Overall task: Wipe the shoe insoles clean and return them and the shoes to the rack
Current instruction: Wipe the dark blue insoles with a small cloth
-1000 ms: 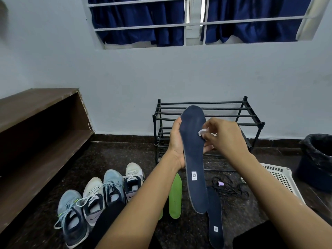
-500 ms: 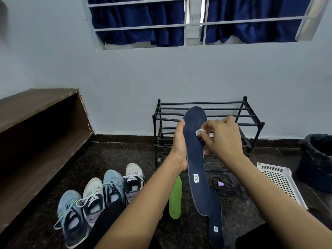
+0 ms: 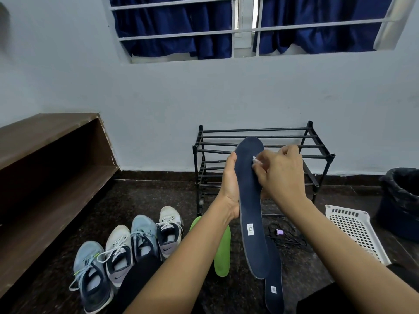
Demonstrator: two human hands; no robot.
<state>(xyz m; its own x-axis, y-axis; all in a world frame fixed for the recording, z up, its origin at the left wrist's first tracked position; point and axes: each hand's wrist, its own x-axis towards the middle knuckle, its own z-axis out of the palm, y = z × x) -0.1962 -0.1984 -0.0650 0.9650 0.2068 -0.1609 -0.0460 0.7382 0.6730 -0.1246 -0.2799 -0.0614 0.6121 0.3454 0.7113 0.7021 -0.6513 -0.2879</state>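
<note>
So that its face could be wiped, the left grip (image 3: 230,185) held the insole (image 3: 251,200) upright before the rack (image 3: 272,129). The right grip (image 3: 283,175) pinched a white wipe (image 3: 255,159).

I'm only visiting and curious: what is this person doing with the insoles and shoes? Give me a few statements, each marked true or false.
1. The left hand holds a dark blue insole upright. True.
2. The right hand holds nothing. False: it pinches a small white wipe against the insole's upper part.
3. The four shoes sit on the black rack. False: they stand in a row on the floor, left of the rack.
4. A green insole lies on the floor. True.
</note>
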